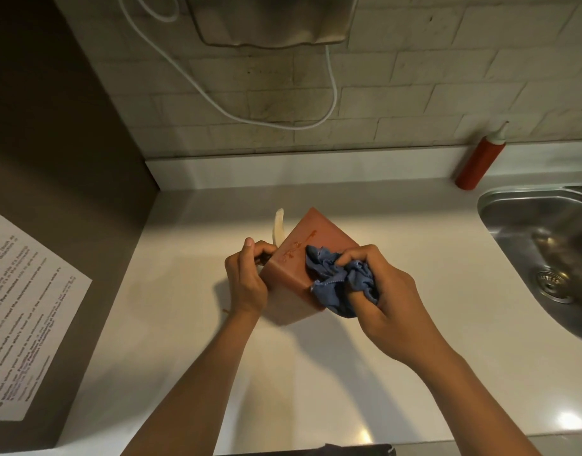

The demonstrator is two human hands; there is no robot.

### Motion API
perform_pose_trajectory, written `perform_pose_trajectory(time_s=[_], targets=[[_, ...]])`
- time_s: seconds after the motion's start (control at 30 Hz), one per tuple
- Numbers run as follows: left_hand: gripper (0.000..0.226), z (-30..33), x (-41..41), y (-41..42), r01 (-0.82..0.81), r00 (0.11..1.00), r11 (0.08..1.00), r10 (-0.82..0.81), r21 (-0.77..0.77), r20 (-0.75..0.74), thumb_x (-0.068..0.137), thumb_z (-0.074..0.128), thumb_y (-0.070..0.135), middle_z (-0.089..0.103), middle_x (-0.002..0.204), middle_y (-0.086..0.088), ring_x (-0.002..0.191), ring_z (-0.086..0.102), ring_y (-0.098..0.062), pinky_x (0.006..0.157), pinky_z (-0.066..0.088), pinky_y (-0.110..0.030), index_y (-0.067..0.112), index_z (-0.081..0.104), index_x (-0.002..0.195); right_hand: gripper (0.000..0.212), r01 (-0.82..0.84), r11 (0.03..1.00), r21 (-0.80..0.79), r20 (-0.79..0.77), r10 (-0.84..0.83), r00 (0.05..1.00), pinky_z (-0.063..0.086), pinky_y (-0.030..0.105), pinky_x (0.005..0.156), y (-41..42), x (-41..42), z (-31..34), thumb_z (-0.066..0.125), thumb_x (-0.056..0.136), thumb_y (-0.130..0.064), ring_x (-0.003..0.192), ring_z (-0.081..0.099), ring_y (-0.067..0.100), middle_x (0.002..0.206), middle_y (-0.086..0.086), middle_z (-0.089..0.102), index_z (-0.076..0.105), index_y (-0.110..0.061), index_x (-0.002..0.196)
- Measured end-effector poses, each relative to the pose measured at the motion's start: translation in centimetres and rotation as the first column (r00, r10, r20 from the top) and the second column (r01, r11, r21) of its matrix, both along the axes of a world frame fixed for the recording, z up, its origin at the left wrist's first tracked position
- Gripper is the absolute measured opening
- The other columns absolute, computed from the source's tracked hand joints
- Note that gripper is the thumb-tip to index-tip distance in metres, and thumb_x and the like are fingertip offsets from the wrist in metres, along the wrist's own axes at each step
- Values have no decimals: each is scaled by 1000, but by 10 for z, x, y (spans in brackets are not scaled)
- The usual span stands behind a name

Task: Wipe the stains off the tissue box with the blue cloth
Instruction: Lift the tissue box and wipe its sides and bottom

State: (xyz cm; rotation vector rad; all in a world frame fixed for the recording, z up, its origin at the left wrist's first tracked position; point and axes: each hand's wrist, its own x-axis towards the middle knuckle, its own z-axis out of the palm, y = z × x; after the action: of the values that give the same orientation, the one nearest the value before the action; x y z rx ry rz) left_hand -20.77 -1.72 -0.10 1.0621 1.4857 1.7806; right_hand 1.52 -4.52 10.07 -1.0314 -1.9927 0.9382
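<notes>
White desk (191,324) fills the centre and lower part of the frame, with a pale tiled wall (414,93) above it. Dark brown appliance side (52,159) occupies the left edge and carries a printed paper sheet (23,324). Steel sink (546,245) sits at the right edge. White cable (237,115) loops across the wall at upper centre.

Reddish-brown tissue box (303,245) is at frame centre, tilted on the desk, with a tissue (278,228) protruding at its upper left. Orange-red stains (294,250) streak its upward-facing side.

Left hand (247,281) grips the box's left edge, fingers curled round it. Right hand (378,291) grips the bunched blue cloth (335,274), fingers closed on it, and presses it against the box's right portion, just right of the stains.

Red squeeze bottle (480,159) stands at upper right, against the wall behind the sink.
</notes>
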Motion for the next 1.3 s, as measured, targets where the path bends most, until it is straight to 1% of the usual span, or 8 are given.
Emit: perform_pose_trajectory(time_s=[0.17,0.27,0.37,0.53,0.77,0.87,0.97,1.3], targets=[[62,1,1,0,27,999,1000,-27,12,-29,98,31,51,69,67,-2,69,65,-23,70,48,-32,16,72,67,37,-103,979,-176,-228,61,972,55,26,72,-8,9,4,49,90,14,88,66,16,96,-7,68,58,-19,105],[64,1,0,1,19,999,1000,-19,-5,-34,97,29,52,69,66,2,68,64,-18,69,47,-30,12,71,68,24,-144,922,-358,-509,-63,859,53,37,81,-3,22,4,49,92,8,99,66,26,100,8,68,61,-12,97],[68,1,-1,2,13,1000,1000,-13,-8,-27,97,30,51,67,65,-1,67,61,-19,69,44,-32,4,70,69,37,-62,907,-417,-580,-213,787,53,35,78,9,33,2,40,94,13,96,65,28,99,7,67,62,-16,94],[68,1,0,0,20,999,1000,-20,-6,-42,96,30,51,68,65,3,68,61,-16,68,44,-29,4,71,69,37,131,968,-213,-423,-212,881,54,27,79,27,30,7,43,93,16,97,66,17,104,-7,69,59,-16,104],[67,3,0,-1,26,999,999,-27,-19,-37,96,29,55,68,66,3,70,63,-21,71,48,-34,9,70,70,49,50,993,-107,-157,-67,985,58,26,83,27,-1,10,50,85,14,102,67,11,112,-13,69,64,-23,113],[65,2,-1,-1,20,999,1000,-21,-19,-40,96,30,55,68,66,-1,71,64,-27,72,49,-40,12,70,69,48,44,994,-101,-36,-48,998,59,33,75,29,-1,13,55,85,7,89,68,16,105,-12,70,64,-32,111],[65,1,1,-1,16,999,1000,-17,-20,-45,96,30,54,68,66,0,71,65,-27,74,51,-41,12,71,69,46,18,999,-50,67,-15,998,54,19,71,30,-1,14,57,83,2,91,65,8,110,-10,69,63,-34,111],[63,4,4,-1,54,995,998,-52,18,-79,99,28,48,67,65,5,67,64,-17,69,47,-28,12,69,68,45,-57,991,124,239,26,971,36,2,85,4,-5,12,61,76,-24,105,50,-6,115,-28,54,57,-34,120]])
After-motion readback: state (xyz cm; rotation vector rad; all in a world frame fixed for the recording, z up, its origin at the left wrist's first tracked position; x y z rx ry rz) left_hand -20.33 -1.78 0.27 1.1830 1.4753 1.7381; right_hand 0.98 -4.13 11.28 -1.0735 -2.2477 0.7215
